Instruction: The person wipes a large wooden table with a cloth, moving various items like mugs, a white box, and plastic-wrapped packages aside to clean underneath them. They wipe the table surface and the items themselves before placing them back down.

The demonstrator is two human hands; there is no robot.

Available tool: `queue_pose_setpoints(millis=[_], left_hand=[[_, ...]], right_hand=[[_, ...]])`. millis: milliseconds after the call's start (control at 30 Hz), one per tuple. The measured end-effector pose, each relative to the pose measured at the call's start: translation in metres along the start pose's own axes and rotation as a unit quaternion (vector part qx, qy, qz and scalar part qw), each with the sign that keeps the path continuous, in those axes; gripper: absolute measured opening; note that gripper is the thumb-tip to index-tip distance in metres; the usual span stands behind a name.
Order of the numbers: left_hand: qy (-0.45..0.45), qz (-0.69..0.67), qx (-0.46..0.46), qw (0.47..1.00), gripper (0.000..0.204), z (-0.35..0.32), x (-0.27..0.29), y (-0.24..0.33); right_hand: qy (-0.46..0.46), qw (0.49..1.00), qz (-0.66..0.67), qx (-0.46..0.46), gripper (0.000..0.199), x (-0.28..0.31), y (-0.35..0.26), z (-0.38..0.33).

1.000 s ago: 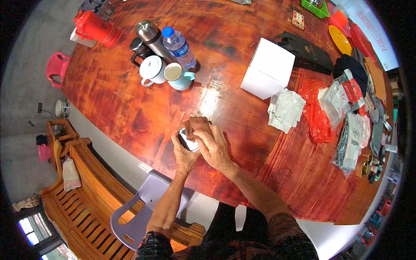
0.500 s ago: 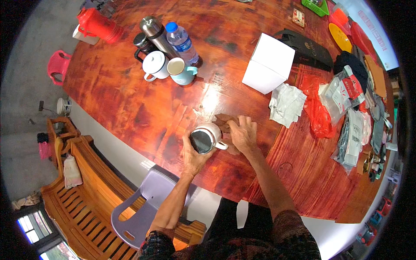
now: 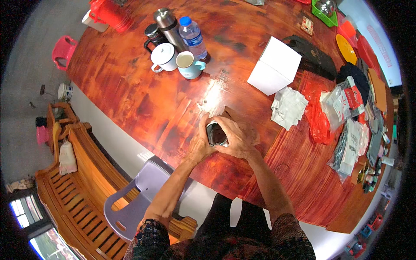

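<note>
Your left grip [image 3: 200,143] and right grip [image 3: 236,141] clasp the mug [image 3: 216,134] from nine and three o'clock; a flask [image 3: 172,34] stands at eleven.

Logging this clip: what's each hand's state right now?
Left hand: closed around the left side of a round, dark-centred, shiny-rimmed cup.
Right hand: closed around its right side.

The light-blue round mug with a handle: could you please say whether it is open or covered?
Open: no lid covers the light-blue round mug, and its pale interior is visible.
</note>
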State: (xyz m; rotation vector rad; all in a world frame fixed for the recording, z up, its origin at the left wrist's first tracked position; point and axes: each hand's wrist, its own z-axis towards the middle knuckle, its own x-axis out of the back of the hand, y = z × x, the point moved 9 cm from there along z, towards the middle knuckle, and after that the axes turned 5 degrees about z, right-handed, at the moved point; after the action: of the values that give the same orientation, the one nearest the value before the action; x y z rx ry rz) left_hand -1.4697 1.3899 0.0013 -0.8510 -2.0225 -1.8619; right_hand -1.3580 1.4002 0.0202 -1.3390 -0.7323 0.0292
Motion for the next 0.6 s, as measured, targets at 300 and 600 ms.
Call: queue_pose_setpoints(millis=[300,600], left_hand=[[0.199,-0.193,0.160,0.947,0.052,-0.075,-0.045,-0.052],[0.189,-0.313,0.107,0.924,0.023,-0.086,-0.125,-0.126]], right_hand=[[0.022,0.999,0.005,-0.028,0.081,-0.005,0.006,0.001],[-0.016,0.999,-0.041,0.016,0.090,-0.026,-0.029,0.018]])
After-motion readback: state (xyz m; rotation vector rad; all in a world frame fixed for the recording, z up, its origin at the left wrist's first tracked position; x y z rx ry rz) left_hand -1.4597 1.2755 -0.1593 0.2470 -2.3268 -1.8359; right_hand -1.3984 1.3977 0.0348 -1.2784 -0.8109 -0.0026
